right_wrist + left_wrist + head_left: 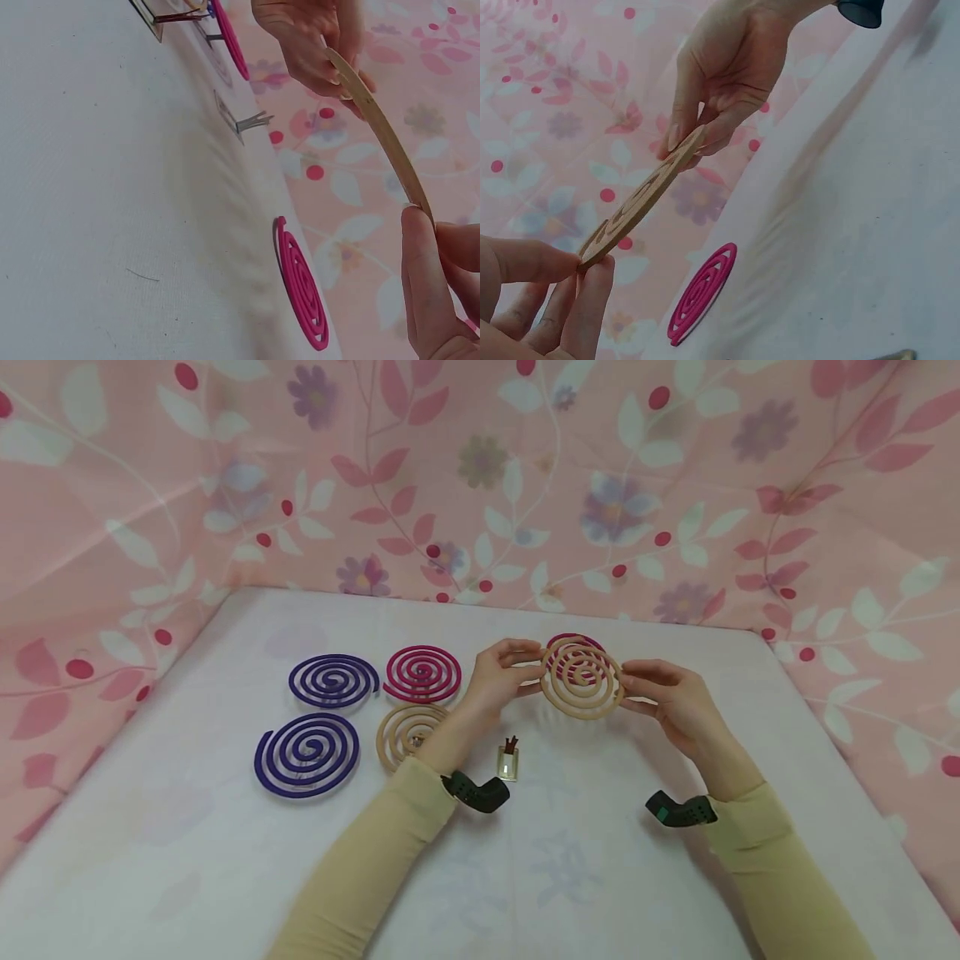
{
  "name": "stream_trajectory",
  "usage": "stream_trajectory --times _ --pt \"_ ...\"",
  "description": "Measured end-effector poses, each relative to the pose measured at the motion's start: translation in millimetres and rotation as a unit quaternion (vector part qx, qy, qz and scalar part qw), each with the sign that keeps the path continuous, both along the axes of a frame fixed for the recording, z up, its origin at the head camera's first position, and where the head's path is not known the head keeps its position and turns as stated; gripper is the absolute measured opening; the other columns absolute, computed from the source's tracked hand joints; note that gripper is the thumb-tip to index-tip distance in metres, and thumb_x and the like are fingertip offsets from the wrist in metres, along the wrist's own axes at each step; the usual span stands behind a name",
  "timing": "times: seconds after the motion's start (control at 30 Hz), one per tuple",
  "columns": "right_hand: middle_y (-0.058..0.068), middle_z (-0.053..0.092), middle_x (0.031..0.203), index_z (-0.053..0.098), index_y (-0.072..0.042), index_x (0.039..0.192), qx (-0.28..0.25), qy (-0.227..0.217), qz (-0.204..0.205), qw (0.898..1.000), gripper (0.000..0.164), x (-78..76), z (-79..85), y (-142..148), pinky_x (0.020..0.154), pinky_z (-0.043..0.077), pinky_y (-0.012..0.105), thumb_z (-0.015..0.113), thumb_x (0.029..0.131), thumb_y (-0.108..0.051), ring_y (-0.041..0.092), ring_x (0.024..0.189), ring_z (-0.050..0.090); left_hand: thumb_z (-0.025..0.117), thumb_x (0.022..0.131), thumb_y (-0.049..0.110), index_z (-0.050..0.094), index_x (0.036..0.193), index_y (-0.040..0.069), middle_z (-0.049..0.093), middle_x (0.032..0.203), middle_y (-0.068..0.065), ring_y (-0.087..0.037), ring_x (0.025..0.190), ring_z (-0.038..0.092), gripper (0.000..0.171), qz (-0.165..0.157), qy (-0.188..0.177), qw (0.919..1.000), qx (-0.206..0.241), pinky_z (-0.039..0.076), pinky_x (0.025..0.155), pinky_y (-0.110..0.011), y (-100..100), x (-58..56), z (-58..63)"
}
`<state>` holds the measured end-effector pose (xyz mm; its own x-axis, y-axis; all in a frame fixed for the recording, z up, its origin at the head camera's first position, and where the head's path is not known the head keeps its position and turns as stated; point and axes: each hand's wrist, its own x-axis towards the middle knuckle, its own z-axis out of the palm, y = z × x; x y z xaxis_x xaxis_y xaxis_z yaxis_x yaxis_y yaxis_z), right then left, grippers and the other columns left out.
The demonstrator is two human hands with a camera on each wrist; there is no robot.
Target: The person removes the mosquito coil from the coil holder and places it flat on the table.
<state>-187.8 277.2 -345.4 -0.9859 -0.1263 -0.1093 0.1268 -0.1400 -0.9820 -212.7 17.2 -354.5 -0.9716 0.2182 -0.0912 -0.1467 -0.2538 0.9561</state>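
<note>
Both hands hold a tan mosquito coil (582, 673) up above the table, tilted, by its opposite edges. My left hand (498, 677) pinches the left edge between thumb and fingers; in the left wrist view the coil (641, 199) appears nearly edge-on. At the opposite edge, the right hand (681, 702) grips with thumb and fingertips. Behind the held coil, a pink coil (567, 637) is partly covered in the head view; it lies on the table in the right wrist view (304, 289). A small metal stand (507, 764) with brown prongs sits near my left wrist.
Left of the hands are two purple coils (333, 680) (307, 753), another pink coil (422, 673) and a second tan coil (393, 739), partly hidden by my left arm. Another stand (240, 124) with grey prongs shows in the right wrist view. A floral cloth (480, 485) hangs behind the table.
</note>
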Motion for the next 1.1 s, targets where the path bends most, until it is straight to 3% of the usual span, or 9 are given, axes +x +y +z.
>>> stream_trajectory --times 0.2,0.33,0.47,0.83,1.1 --pt "0.003 0.074 0.099 0.066 0.002 0.113 0.005 -0.003 0.004 1.000 0.021 -1.3 -3.9 -0.2 0.081 0.061 0.032 0.068 0.093 -0.003 0.014 0.087 0.072 0.066 0.092 -0.005 0.062 0.122 0.000 0.067 0.123 -0.017 -0.020 0.098 0.069 0.031 0.013 0.012 0.9995 -0.028 0.061 0.083 -0.035 0.7 2.1 -11.0" --pt "0.002 0.074 0.098 0.067 -0.002 0.110 0.011 -0.012 0.006 1.000 0.017 -2.6 -7.6 0.0 0.081 0.061 0.032 0.068 0.093 -0.003 0.013 0.087 0.072 0.065 0.092 -0.005 0.062 0.120 0.000 0.066 0.122 -0.017 -0.025 0.103 0.070 0.029 0.018 0.039 0.9976 -0.053 0.061 0.083 -0.034 0.6 3.2 -14.0" --pt "0.001 0.073 0.099 0.065 -0.001 0.114 0.015 -0.034 0.006 0.999 0.021 -4.6 -14.5 1.6 0.080 0.061 0.030 0.067 0.093 -0.003 0.013 0.088 0.072 0.064 0.093 -0.004 0.060 0.123 -0.002 0.064 0.125 -0.019 -0.030 0.109 0.068 0.030 0.012 0.043 0.9960 -0.077 0.060 0.085 -0.033 1.0 4.5 -16.3" --pt "-0.002 0.073 0.099 0.063 0.001 0.117 0.043 -0.045 0.008 0.998 0.023 -7.8 -26.7 11.6 0.082 0.060 0.027 0.065 0.094 -0.001 0.010 0.089 0.071 0.058 0.097 0.000 0.053 0.131 -0.006 0.059 0.129 -0.024 -0.035 0.114 0.064 0.034 -0.044 0.019 0.9932 -0.105 0.057 0.094 -0.040 5.3 8.7 -18.4" --pt "-0.003 0.075 0.090 0.046 0.017 0.132 0.108 -0.057 0.000 0.993 0.050 -8.3 -27.0 17.6 0.080 0.061 0.026 0.069 0.093 -0.005 0.008 0.084 0.071 0.054 0.101 0.005 0.049 0.136 -0.005 0.058 0.133 -0.028 -0.038 0.118 0.062 0.036 -0.096 -0.011 0.9898 -0.105 0.054 0.100 -0.042 8.1 10.0 -19.4"
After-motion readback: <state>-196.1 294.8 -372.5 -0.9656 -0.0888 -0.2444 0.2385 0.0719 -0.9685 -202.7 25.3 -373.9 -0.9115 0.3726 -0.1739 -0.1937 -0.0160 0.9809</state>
